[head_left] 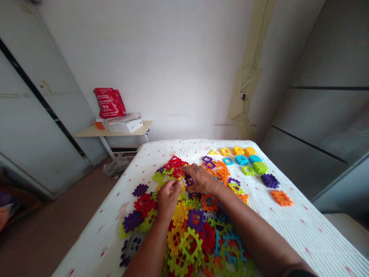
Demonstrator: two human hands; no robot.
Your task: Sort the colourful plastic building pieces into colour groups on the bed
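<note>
Colourful notched plastic pieces lie in a wide pile on the table, among them a yellow piece (180, 213) and a purple window piece (196, 219). Over the pile's upper part, my right hand (201, 179) curls its fingers round a dark purple window piece (189, 180). My left hand (169, 193) is just to the left, thumb and fingertips close together; anything between them is too small to make out. On the right side, pieces are grouped by colour: yellow (238, 151), blue (241, 160), green (260, 167), purple (270, 181) and orange (281, 198).
A white ribbed cloth with red specks covers the table (288, 231). Behind on the left, a small side table (86, 132) holds a red bag (108, 103) and a white box (125, 125). A wall stands behind, with grey cabinets (325, 111) on the right.
</note>
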